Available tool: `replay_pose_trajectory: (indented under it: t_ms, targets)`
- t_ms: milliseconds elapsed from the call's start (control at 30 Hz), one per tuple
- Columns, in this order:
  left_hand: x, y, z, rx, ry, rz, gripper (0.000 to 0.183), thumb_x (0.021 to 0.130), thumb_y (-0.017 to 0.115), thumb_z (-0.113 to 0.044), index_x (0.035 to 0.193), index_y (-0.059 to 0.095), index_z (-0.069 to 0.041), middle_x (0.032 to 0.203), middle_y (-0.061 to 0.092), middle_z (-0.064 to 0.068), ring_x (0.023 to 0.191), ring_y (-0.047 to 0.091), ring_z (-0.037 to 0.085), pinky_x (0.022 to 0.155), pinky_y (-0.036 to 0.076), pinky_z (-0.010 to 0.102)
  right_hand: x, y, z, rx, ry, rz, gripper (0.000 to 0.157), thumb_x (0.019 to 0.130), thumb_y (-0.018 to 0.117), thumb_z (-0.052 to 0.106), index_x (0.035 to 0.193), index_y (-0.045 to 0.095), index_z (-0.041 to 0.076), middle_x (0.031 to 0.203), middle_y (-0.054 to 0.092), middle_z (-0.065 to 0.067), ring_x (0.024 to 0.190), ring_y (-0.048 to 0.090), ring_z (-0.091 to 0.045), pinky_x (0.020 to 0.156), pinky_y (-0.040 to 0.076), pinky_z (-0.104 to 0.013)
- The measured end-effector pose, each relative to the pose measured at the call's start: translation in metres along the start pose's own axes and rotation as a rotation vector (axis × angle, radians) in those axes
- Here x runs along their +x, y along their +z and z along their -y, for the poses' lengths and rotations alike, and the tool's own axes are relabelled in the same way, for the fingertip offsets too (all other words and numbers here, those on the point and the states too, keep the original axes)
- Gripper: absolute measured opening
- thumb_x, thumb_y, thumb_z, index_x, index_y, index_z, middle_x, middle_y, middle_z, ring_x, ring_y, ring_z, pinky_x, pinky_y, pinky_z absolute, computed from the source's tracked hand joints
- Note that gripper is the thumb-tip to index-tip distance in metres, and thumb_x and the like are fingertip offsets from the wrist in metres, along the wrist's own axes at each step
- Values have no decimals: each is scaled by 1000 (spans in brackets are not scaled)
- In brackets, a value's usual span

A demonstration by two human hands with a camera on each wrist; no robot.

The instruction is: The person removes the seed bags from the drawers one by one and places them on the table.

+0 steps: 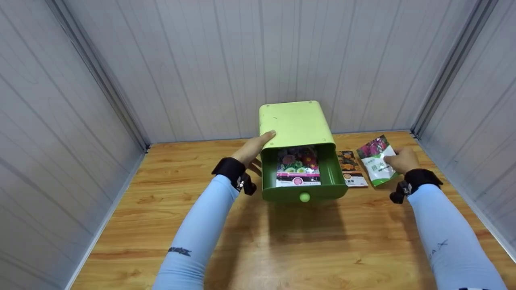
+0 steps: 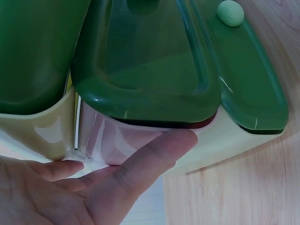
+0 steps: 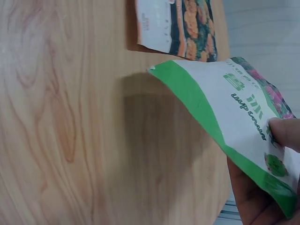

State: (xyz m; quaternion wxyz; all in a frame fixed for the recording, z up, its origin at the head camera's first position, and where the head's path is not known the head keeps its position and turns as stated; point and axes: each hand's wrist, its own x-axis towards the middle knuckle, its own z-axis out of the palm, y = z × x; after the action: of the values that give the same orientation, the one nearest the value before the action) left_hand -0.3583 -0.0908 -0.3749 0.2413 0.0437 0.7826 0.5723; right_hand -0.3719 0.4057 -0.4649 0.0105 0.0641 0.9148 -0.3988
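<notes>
Drawer unit stood near the back edge of the wooden surface, right of that edge's middle, yellow-green top up. Pulled-out drawer, dark green, pointed toward the front edge, light green knob on its front. Pink-band packet lay inside it, flower picture up, toward the drawer's left wall.

Left hand was at the unit's left side: thumb on the top near the front left corner, other fingers lower along the side. Grip wide, fingers extended against the unit, not wrapped round it. Left wrist view showed green drawer fronts in cream and pinkish casings, fingers by the pinkish one.

Right hand held the green-and-white packet in a narrow pinch, thumb on the printed face, fingers behind. Packet was toward the back right corner of the surface, tilted; the right wrist view had it raised, shadow on the wood under it. Print too blurred to read fully.

Orange-flower packet lay flat on the surface between the unit and the green-and-white packet, close to the unit's right side, partly hidden by the drawer.

Light blue sleeves and black wrist straps on both arms. Grey panel walls rose at the back, left and right edges.
</notes>
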Motion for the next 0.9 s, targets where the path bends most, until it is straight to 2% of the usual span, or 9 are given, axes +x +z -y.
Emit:
replay_pose_trajectory:
  t_ms: [67, 200, 400, 533, 633, 667, 733, 800, 900]
  targets:
    - [0, 0, 0, 2, 2, -3, 95, 104, 48, -77, 175, 22, -19, 177, 28, 19, 136, 55, 58, 102, 60, 63, -1, 4, -3, 6, 2, -8, 55, 106, 60, 13, 144, 51, -25, 103, 74, -26, 72, 63, -11, 61, 55, -24]
    - [-4, 1, 0, -4, 5, -6, 95, 104, 48, -76, 174, 26, -17, 173, 33, 21, 136, 55, 58, 104, 59, 64, -3, 14, -10, -8, 5, -10, 56, 107, 59, 14, 147, 49, -24, 119, 70, -38, 80, 65, -17, 63, 53, -25]
    - [-8, 0, -3, 2, 20, 12, 90, 106, 46, -74, 176, 21, -22, 179, 23, 20, 140, 49, 62, 106, 55, 68, -5, 27, -15, -55, 2, -82, 49, 107, 58, 10, 143, 55, -23, 127, 67, -43, 94, 68, -35, 68, 51, -24]
    - [-9, 0, -4, -1, 18, 10, 89, 107, 46, -74, 176, 20, -25, 181, 19, 18, 142, 47, 64, 107, 55, 69, -4, 31, -14, -73, 16, -115, 50, 108, 58, 10, 147, 52, -22, 134, 63, -45, 112, 66, -48, 88, 58, -42]
    - [-8, 1, -3, 0, 16, 10, 91, 106, 46, -74, 176, 20, -23, 181, 19, 18, 142, 47, 63, 107, 56, 68, -3, 33, -17, -91, 31, -125, 51, 108, 58, 10, 147, 51, -22, 137, 60, -46, 117, 64, -50, 99, 55, -53]
    - [-7, 1, -3, 3, 16, 10, 92, 106, 46, -75, 176, 19, -22, 181, 19, 18, 141, 48, 63, 106, 56, 67, -3, 34, -19, -103, 34, -130, 47, 108, 59, 10, 142, 56, -22, 129, 65, -45, 110, 65, -48, 95, 56, -52]
    - [-5, 2, -2, 7, 15, 9, 94, 105, 47, -76, 176, 20, -21, 180, 21, 18, 141, 49, 62, 106, 57, 66, -4, 35, -24, -122, 40, -133, 35, 107, 61, 12, 114, 64, -22, 96, 69, -36, 87, 64, -40, 79, 55, -46]
    - [-3, 3, -1, 6, 13, 12, 95, 104, 47, -77, 176, 20, -21, 180, 21, 18, 141, 49, 62, 105, 57, 66, -4, 36, -28, -141, 39, -130, 35, 106, 62, 13, 81, 57, -10, 67, 56, -16, 67, 52, -27, 64, 46, -37]
    - [-2, 3, 1, -2, 9, 16, 96, 104, 48, -77, 176, 19, -21, 180, 20, 18, 142, 47, 63, 106, 57, 66, -6, 35, -34, -165, 45, -95, 48, 106, 63, 17, 64, 40, 12, 56, 34, 4, 53, 38, -15, 54, 36, -31]
